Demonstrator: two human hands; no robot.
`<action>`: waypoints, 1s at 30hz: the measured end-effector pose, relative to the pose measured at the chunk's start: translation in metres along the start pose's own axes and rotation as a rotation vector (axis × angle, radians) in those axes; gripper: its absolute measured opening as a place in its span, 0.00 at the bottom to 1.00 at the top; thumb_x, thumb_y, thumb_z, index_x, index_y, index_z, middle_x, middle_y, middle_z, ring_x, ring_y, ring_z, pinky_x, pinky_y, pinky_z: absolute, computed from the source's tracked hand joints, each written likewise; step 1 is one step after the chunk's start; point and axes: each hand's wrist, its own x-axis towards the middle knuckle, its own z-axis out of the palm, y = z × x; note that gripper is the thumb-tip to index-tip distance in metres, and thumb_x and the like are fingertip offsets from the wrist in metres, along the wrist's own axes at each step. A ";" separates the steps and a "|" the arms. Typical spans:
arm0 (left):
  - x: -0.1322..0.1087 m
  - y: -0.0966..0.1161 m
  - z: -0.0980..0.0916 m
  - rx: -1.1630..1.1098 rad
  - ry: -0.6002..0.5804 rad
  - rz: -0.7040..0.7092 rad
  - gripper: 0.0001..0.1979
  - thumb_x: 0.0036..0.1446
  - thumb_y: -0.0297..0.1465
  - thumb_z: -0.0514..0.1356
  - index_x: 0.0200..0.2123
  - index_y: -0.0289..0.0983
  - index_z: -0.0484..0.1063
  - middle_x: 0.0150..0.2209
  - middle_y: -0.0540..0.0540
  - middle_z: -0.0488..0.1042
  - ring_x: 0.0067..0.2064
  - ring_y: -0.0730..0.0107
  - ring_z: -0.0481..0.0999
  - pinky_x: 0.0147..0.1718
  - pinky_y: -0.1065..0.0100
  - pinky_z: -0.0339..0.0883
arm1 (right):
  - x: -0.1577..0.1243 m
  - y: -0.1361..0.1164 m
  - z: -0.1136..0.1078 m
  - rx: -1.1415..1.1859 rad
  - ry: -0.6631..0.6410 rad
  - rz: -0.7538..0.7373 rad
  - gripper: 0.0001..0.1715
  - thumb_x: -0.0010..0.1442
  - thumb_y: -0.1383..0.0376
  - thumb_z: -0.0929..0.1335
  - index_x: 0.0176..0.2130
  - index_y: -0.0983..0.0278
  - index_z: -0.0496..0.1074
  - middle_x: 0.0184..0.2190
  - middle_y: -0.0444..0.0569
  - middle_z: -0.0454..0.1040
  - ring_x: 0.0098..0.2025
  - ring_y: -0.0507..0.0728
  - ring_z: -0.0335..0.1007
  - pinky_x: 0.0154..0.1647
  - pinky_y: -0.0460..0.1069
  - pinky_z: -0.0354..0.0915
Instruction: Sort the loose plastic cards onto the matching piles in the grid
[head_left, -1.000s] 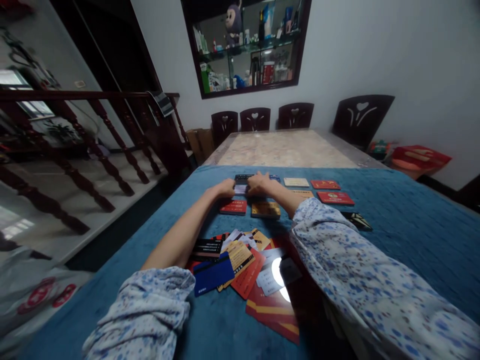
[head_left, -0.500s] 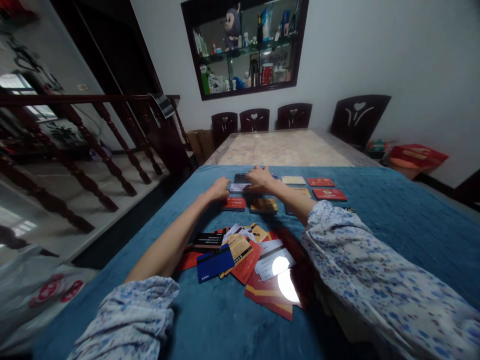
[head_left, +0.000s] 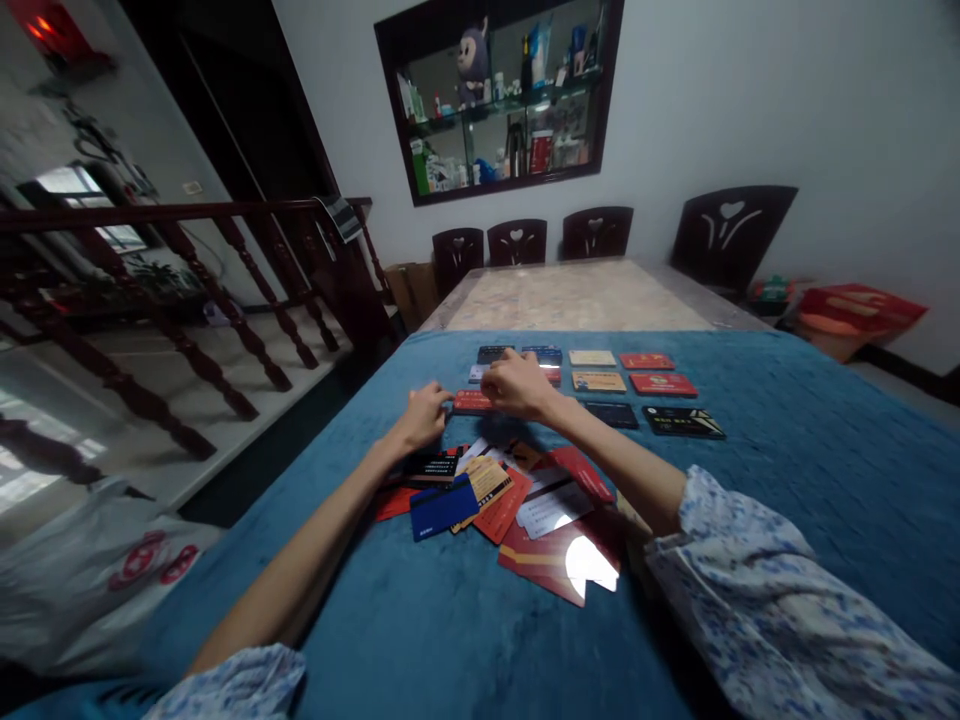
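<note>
Left hand (head_left: 424, 415) and right hand (head_left: 517, 385) pinch 1 red card (head_left: 471, 401) beyond the loose pile (head_left: 487, 490) — the low right forearm (head_left: 615, 462) could scatter it.

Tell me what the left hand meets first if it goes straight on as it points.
Probably the red card just ahead of the left hand: its fingers are at that card's left edge, though contact is unclear. The right hand lies beyond it.

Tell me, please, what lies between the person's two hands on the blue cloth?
A flat red rectangular card, between left hand and right hand, in the head view.
</note>
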 end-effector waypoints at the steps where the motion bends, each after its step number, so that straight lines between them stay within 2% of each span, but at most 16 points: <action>1: -0.008 -0.001 0.000 -0.014 0.001 0.003 0.17 0.58 0.21 0.53 0.48 0.35 0.76 0.48 0.40 0.73 0.49 0.59 0.74 0.51 0.57 0.65 | -0.004 -0.005 -0.001 0.009 -0.002 -0.002 0.15 0.62 0.66 0.62 0.40 0.61 0.78 0.46 0.55 0.78 0.52 0.65 0.60 0.48 0.57 0.52; 7: -0.041 -0.006 -0.008 -0.064 -0.010 0.025 0.14 0.60 0.24 0.54 0.45 0.35 0.77 0.47 0.41 0.74 0.48 0.60 0.74 0.52 0.54 0.64 | -0.024 -0.036 -0.007 0.041 -0.070 -0.041 0.16 0.65 0.63 0.62 0.45 0.59 0.78 0.47 0.55 0.77 0.52 0.65 0.60 0.47 0.57 0.54; 12: -0.056 -0.005 -0.027 -0.147 -0.084 0.051 0.12 0.58 0.27 0.56 0.42 0.37 0.78 0.44 0.44 0.76 0.44 0.65 0.75 0.49 0.64 0.66 | -0.033 -0.059 -0.004 0.095 -0.117 -0.126 0.16 0.63 0.59 0.66 0.48 0.58 0.77 0.51 0.54 0.75 0.54 0.66 0.58 0.49 0.59 0.55; 16: -0.066 -0.007 -0.040 -0.215 -0.172 0.055 0.11 0.56 0.30 0.58 0.40 0.37 0.78 0.41 0.46 0.76 0.42 0.66 0.75 0.46 0.67 0.66 | -0.040 -0.073 0.003 0.108 -0.119 -0.193 0.21 0.63 0.52 0.66 0.50 0.59 0.76 0.51 0.56 0.74 0.55 0.67 0.58 0.50 0.61 0.56; 19: -0.070 -0.011 -0.044 -0.259 -0.261 0.064 0.12 0.53 0.33 0.61 0.41 0.37 0.78 0.42 0.46 0.75 0.43 0.65 0.74 0.46 0.67 0.66 | -0.045 -0.077 0.009 0.089 -0.137 -0.226 0.25 0.62 0.49 0.66 0.50 0.61 0.76 0.49 0.57 0.74 0.54 0.67 0.59 0.50 0.62 0.57; 23: -0.072 -0.014 -0.047 -0.305 -0.368 0.086 0.19 0.51 0.41 0.65 0.44 0.38 0.77 0.43 0.46 0.73 0.44 0.64 0.73 0.45 0.67 0.65 | -0.049 -0.078 0.014 0.096 -0.180 -0.229 0.25 0.61 0.48 0.67 0.49 0.61 0.75 0.48 0.56 0.74 0.53 0.67 0.59 0.49 0.61 0.57; 30: -0.074 -0.016 -0.051 -0.349 -0.433 0.073 0.24 0.46 0.41 0.69 0.47 0.40 0.74 0.45 0.47 0.70 0.48 0.62 0.71 0.49 0.67 0.64 | -0.048 -0.079 0.019 0.124 -0.184 -0.230 0.25 0.61 0.49 0.66 0.49 0.62 0.75 0.48 0.56 0.74 0.52 0.66 0.60 0.48 0.59 0.57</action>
